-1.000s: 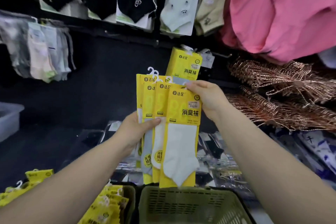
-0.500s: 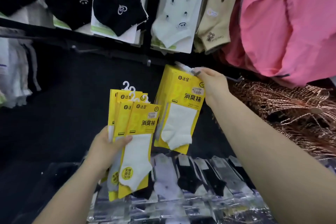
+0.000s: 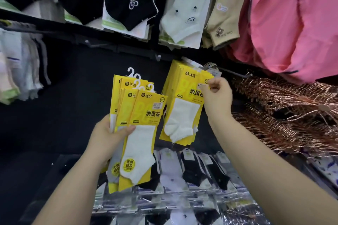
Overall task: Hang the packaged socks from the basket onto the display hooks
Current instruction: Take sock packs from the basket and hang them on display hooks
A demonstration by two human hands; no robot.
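Having come down off the display hook (image 3: 236, 72), the right hand (image 3: 216, 97) is hovering half-curled and empty beside the hung packs (image 3: 184, 104), while the left hand (image 3: 108, 139) is gripping the spare packs (image 3: 139, 129) ready.

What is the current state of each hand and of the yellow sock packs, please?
Left hand: closed around a fanned bunch of packs.
Held packs: upright, off the hook.
Right hand: fingers curled at the hung stack's top corner.
Hung packs: on the display hook, tilted.

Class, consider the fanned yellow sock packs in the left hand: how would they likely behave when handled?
The yellow sock packs probably feel light and fairly stiff: flat card backing holds them straight. They may slide apart, since the left hand pinches them fanned.
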